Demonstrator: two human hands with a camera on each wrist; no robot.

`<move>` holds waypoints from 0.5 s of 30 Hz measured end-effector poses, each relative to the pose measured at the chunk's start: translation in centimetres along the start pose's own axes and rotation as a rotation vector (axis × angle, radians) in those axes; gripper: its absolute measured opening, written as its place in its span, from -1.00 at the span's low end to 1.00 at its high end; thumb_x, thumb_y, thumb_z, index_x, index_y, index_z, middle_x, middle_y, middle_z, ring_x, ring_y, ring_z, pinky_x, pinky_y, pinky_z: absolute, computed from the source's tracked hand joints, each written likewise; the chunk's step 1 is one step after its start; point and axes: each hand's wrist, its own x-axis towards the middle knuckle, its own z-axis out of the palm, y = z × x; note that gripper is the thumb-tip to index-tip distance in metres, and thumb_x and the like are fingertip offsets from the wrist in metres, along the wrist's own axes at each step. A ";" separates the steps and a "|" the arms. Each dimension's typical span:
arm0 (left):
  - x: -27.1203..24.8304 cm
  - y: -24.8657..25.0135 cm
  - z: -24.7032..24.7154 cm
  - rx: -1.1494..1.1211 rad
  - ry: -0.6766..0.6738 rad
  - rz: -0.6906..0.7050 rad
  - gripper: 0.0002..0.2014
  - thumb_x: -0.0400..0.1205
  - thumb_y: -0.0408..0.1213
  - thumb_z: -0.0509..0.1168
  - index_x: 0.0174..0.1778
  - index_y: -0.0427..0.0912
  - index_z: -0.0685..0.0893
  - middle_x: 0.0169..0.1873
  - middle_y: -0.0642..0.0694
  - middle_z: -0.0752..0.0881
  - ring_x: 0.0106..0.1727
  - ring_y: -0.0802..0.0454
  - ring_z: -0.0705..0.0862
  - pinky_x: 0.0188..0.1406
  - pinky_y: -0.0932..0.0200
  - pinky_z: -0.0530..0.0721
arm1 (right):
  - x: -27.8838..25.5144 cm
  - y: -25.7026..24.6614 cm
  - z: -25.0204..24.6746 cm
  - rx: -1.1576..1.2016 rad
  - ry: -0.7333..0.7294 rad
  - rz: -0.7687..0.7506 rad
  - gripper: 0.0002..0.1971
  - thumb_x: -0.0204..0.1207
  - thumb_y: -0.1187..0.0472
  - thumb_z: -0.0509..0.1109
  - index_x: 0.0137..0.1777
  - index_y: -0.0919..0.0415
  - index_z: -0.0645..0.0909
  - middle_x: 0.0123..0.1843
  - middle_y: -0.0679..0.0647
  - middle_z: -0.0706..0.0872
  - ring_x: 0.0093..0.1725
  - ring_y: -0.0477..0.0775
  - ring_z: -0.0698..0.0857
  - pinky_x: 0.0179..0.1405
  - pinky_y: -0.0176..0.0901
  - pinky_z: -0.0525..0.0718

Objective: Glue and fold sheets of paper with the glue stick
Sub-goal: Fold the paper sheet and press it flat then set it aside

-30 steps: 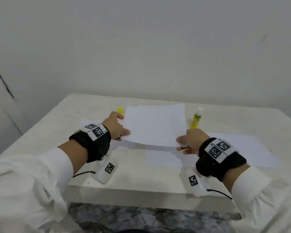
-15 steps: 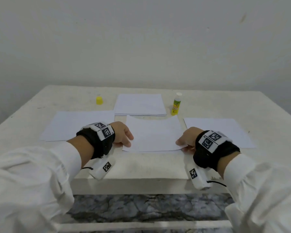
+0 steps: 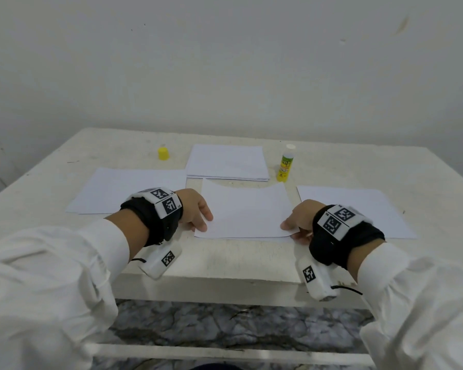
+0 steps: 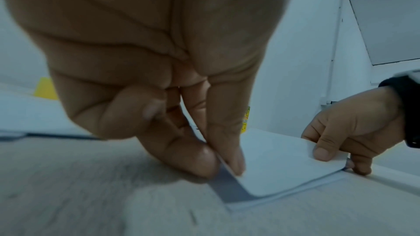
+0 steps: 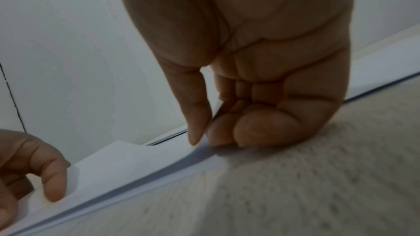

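A white sheet (image 3: 245,212) lies folded over on itself in the middle of the table, its top layer slightly bowed. My left hand (image 3: 205,223) pinches the near left corner of the top layer between thumb and forefinger, as the left wrist view shows on the sheet (image 4: 284,164). My right hand (image 3: 289,227) pinches the near right corner in the same way; in the right wrist view its fingertips (image 5: 218,139) meet on the sheet (image 5: 136,164). The uncapped glue stick (image 3: 286,164) stands upright behind the sheet. Its yellow cap (image 3: 163,153) sits at the far left.
A stack of folded papers (image 3: 226,162) lies behind the sheet. One flat sheet (image 3: 126,189) lies to the left and another (image 3: 356,209) to the right. The pale table (image 3: 225,260) ends at a front edge just below my wrists, and a wall stands close behind.
A second ago both hands held the sheet's edge raised. They have brought it toward me and down, so the top layer now lies over the bottom one.
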 end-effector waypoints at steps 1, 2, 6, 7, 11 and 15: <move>-0.1 0.0 0.0 0.009 0.005 0.002 -0.78 0.43 -0.34 0.56 -0.09 0.03 0.74 -0.42 -0.01 0.67 -0.46 0.13 0.59 -0.58 0.50 0.50 | 0.0 0.0 0.0 -0.011 0.004 -0.003 -0.81 0.52 0.33 0.45 -0.21 0.31 0.46 -0.41 0.21 0.62 -0.47 0.12 0.57 -0.31 -0.10 0.56; -0.1 0.0 0.1 0.019 0.011 0.002 -0.77 0.43 -0.33 0.56 -0.09 0.04 0.74 -0.41 0.00 0.66 -0.45 0.14 0.59 -0.54 0.47 0.50 | 0.1 0.0 0.0 -0.021 0.006 -0.007 -0.80 0.52 0.33 0.45 -0.23 0.31 0.46 -0.42 0.20 0.61 -0.47 0.12 0.56 -0.34 -0.11 0.55; -0.2 0.2 0.2 0.039 0.021 0.005 -0.78 0.43 -0.33 0.55 -0.09 0.02 0.73 -0.43 0.03 0.65 -0.43 0.13 0.60 -0.43 0.39 0.47 | 0.4 0.1 0.2 -0.008 0.014 -0.011 -0.85 0.51 0.36 0.44 -0.13 0.34 0.49 -0.40 0.22 0.61 -0.41 0.15 0.57 -0.23 -0.01 0.59; -0.1 0.2 0.3 0.044 0.020 0.008 -0.78 0.43 -0.33 0.55 -0.09 0.01 0.72 -0.44 0.03 0.65 -0.43 0.12 0.60 -0.42 0.38 0.48 | 0.5 0.1 0.3 -0.004 0.015 -0.014 -0.85 0.51 0.37 0.45 -0.07 0.35 0.50 -0.38 0.23 0.61 -0.39 0.16 0.59 -0.18 0.01 0.61; 0.0 0.2 0.4 0.056 0.026 0.008 -0.78 0.44 -0.34 0.55 -0.09 -0.02 0.72 -0.44 0.05 0.64 -0.44 0.16 0.60 -0.45 0.40 0.48 | 0.8 -0.2 0.4 -0.088 0.031 -0.041 -0.79 0.47 0.31 0.49 0.02 0.37 0.58 -0.16 0.25 0.70 -0.04 0.27 0.74 0.13 0.05 0.68; 0.1 0.4 0.4 0.076 0.025 0.015 -0.78 0.45 -0.35 0.54 -0.08 -0.03 0.71 -0.44 0.06 0.62 -0.44 0.17 0.60 -0.52 0.47 0.49 | 0.8 -0.3 -0.7 -0.176 0.043 -0.040 -0.81 0.44 0.24 0.53 -0.26 0.29 0.59 -0.37 0.13 0.65 -0.39 0.08 0.60 -0.38 -0.17 0.55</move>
